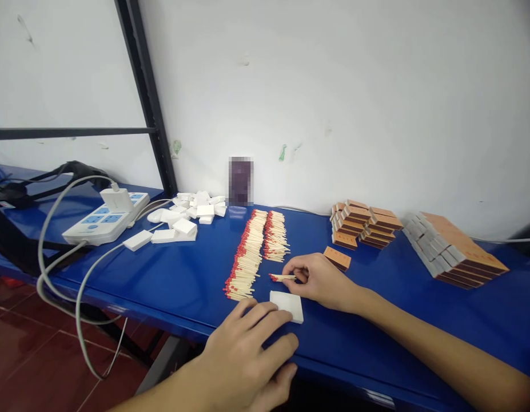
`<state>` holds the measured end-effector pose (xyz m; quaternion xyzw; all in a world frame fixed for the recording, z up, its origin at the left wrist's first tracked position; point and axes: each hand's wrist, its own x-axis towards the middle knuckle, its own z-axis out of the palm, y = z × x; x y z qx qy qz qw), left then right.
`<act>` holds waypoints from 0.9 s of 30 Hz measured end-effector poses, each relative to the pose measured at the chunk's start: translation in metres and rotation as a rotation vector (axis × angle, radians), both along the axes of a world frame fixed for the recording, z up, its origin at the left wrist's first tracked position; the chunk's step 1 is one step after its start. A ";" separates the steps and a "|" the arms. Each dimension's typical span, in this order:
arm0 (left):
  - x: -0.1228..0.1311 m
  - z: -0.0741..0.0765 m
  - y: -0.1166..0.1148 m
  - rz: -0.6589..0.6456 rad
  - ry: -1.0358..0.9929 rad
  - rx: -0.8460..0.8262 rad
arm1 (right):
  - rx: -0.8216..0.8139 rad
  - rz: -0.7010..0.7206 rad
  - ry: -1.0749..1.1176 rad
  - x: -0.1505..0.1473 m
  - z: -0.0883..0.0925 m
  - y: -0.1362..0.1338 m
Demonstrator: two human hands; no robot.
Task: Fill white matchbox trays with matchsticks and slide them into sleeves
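My right hand (322,281) pinches a small bunch of matches (281,277) between thumb and fingers, red heads pointing left. Just below them lies a small white matchbox tray (293,308) on the blue table. My left hand (252,350) is at the front edge, palm down with its fingers apart; a fingertip overlaps the tray's near left side, and whether it presses on it I cannot tell. Beyond my hands are two rows of loose red-headed matches, a long row (246,257) and a shorter row (275,236). An orange matchbox (337,258) lies behind my right hand.
White matchbox trays (200,209) are heaped at the back left, beside a power strip (106,220) with looping white cables. Stacked orange matchboxes (354,217) and a larger block of matchboxes (457,249) stand on the right. A blurred dark object (241,180) leans on the wall.
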<state>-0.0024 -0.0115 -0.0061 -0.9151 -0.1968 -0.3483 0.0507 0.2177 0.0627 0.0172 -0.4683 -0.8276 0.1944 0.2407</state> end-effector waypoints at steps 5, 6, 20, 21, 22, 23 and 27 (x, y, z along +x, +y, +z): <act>0.002 0.001 -0.002 0.034 -0.022 -0.005 | -0.001 -0.004 0.005 0.001 -0.002 0.000; 0.002 0.001 -0.002 0.040 -0.026 -0.008 | 0.001 -0.002 0.012 0.001 -0.003 0.001; 0.004 -0.002 -0.002 0.092 -0.069 -0.018 | -0.069 0.118 0.137 0.008 0.016 -0.013; 0.004 -0.002 -0.002 0.090 -0.075 -0.018 | -0.066 0.140 0.123 0.007 0.017 -0.016; 0.004 -0.001 -0.002 0.085 -0.081 -0.018 | -0.056 0.162 0.103 0.006 0.018 -0.018; 0.004 -0.001 -0.002 0.079 -0.086 -0.019 | -0.038 0.180 0.080 0.004 0.018 -0.020; 0.005 -0.002 -0.002 0.062 -0.084 -0.006 | -0.002 0.206 0.015 -0.001 0.017 -0.024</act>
